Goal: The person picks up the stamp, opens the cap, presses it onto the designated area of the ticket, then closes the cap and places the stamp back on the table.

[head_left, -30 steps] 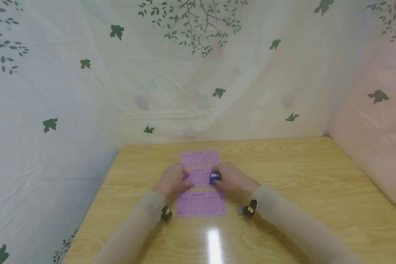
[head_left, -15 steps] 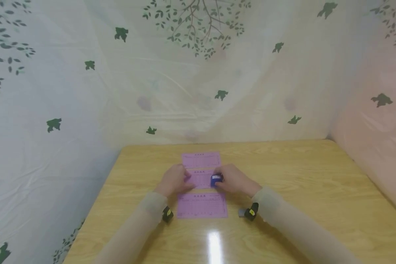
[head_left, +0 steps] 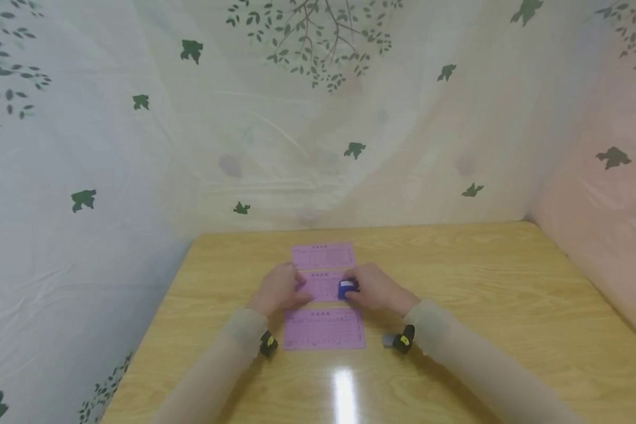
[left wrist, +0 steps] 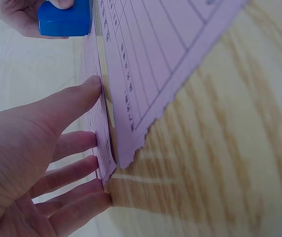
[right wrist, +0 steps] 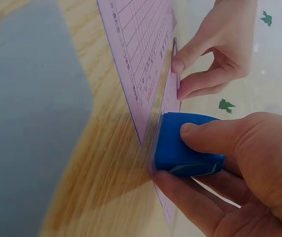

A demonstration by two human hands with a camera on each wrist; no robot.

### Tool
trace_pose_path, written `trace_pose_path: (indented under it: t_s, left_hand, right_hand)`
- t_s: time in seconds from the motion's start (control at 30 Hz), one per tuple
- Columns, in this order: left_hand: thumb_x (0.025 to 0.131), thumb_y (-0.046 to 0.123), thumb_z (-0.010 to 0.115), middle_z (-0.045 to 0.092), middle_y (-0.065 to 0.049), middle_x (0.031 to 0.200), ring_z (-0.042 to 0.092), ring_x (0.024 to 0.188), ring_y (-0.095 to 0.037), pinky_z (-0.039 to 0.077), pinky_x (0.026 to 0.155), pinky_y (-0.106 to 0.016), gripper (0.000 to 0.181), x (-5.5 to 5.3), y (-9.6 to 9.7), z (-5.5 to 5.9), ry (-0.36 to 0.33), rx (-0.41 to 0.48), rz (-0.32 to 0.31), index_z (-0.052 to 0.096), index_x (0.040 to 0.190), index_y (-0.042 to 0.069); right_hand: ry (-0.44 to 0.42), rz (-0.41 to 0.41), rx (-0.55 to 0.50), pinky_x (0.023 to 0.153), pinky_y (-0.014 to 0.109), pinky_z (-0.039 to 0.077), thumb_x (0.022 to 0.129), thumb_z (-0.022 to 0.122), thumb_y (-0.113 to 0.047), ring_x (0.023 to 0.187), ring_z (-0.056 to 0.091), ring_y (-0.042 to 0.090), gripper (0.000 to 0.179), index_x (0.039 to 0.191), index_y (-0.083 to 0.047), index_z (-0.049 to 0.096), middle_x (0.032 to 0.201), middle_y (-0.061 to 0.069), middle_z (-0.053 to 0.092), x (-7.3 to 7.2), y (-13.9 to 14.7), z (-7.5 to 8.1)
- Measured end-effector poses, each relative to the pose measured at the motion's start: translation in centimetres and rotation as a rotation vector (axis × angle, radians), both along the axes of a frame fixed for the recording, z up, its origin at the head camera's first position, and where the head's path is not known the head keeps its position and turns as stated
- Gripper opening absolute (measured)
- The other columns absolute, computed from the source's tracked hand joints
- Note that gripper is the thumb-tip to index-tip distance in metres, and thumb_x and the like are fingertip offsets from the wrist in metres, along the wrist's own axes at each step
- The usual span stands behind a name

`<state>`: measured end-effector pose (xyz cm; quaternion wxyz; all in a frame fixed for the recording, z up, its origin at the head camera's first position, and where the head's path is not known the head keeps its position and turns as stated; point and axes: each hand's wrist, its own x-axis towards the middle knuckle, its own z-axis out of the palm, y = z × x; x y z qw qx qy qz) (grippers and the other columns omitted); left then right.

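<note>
My right hand (head_left: pixel 377 287) grips a blue block-shaped stamp (right wrist: pixel 185 150) between thumb and fingers. It stands on the right end of the middle pink form (head_left: pixel 321 287), its underside against the paper and hidden. At that form's left end, my left hand (head_left: pixel 280 287) rests its thumb and fingertips on the paper, fingers spread as the left wrist view shows. A second pink form (head_left: pixel 325 330) lies nearer to me, and a third pink form (head_left: pixel 323 255) lies beyond, all in one column with printed tables.
The forms lie on a wood-grain table (head_left: pixel 456 277). A small grey flat piece (head_left: pixel 388 340) lies beside my right wrist, large and blurred in the right wrist view. Behind and at the sides hangs a pale cloth (head_left: pixel 297 129) with leaf and bird prints.
The head view shifts slightly. Both hands stay at the middle form, and the stamp keeps its place at the right end, tilting slightly at most.
</note>
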<state>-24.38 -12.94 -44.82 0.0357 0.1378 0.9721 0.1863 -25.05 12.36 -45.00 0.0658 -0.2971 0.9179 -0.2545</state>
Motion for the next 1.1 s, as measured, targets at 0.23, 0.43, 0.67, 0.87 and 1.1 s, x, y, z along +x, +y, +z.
trace_pose_path:
  t_s: [0.23, 0.43, 0.67, 0.87, 1.1]
  left_hand:
    - [0.084, 0.035, 0.091, 0.074, -0.016, 0.118, 0.069, 0.104, -0.029, 0.06, 0.098, -0.045, 0.052, 0.05, -0.14, -0.06, -0.012, 0.011, 0.009, 0.076, 0.121, 0.001]
    - [0.085, 0.036, 0.09, 0.075, -0.016, 0.12, 0.069, 0.103, -0.028, 0.061, 0.095, -0.044, 0.052, 0.07, -0.53, -0.48, -0.029, 0.002, 0.016, 0.076, 0.122, 0.002]
    - [0.086, 0.037, 0.089, 0.074, -0.014, 0.117, 0.067, 0.099, -0.024, 0.061, 0.093, -0.042, 0.052, -0.4, -0.67, -0.71, -0.021, 0.0, 0.012, 0.076, 0.122, 0.002]
    - [0.084, 0.039, 0.09, 0.074, -0.013, 0.116, 0.067, 0.1, -0.025, 0.06, 0.095, -0.042, 0.053, -0.72, -0.67, -0.71, -0.005, -0.027, 0.006, 0.077, 0.121, 0.004]
    - [0.084, 0.039, 0.09, 0.075, -0.014, 0.119, 0.068, 0.102, -0.026, 0.061, 0.096, -0.043, 0.054, -0.64, -0.34, -0.51, -0.022, -0.017, 0.006, 0.076, 0.122, 0.004]
  right_hand:
    - [0.002, 0.014, -0.015, 0.073, 0.022, 0.06, 0.094, 0.077, -0.009, 0.079, 0.066, 0.007, 0.013, 0.107, -0.008, 0.077, 0.094, 0.001, 0.077, -0.06, -0.08, -0.1]
    - [-0.008, 0.027, -0.027, 0.078, 0.025, 0.062, 0.095, 0.077, -0.01, 0.081, 0.068, 0.008, 0.012, 0.107, -0.008, 0.078, 0.096, 0.002, 0.078, -0.03, -0.32, -0.44]
    - [-0.036, 0.0, -0.047, 0.078, 0.025, 0.063, 0.096, 0.076, -0.01, 0.081, 0.069, 0.007, 0.016, 0.111, -0.009, 0.077, 0.096, 0.001, 0.078, -0.26, -0.33, -0.49]
    - [-0.027, 0.01, -0.041, 0.083, 0.027, 0.064, 0.095, 0.077, -0.01, 0.088, 0.072, 0.011, 0.018, 0.113, -0.007, 0.078, 0.103, 0.005, 0.08, -0.52, -0.16, -0.36]
    - [-0.04, 0.001, -0.028, 0.081, 0.027, 0.063, 0.096, 0.078, -0.012, 0.086, 0.069, 0.008, 0.017, 0.112, -0.009, 0.079, 0.102, 0.002, 0.079, -0.54, 0.18, -0.21]
